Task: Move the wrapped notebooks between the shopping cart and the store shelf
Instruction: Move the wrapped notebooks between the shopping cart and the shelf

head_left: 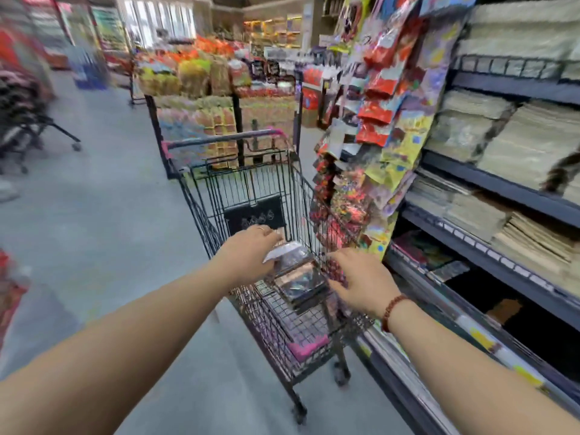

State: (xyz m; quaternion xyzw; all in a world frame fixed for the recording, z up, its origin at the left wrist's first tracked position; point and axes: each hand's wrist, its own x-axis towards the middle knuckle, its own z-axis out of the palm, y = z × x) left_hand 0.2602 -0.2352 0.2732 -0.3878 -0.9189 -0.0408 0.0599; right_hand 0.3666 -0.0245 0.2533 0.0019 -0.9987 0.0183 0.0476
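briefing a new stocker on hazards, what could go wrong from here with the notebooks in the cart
1. The wrapped notebooks lie tilted in the shopping cart in glossy plastic. With the left hand and right hand only at the stack's ends, it may slide apart when lifted.
2. The hanging packets crowd the cart's right side, so a swing toward the store shelf could knock them.
3. The cart is on wheels and may roll.

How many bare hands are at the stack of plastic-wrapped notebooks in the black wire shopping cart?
2. The left hand grips the stack of plastic-wrapped notebooks at its left; the right hand touches its right side, in the black wire shopping cart.
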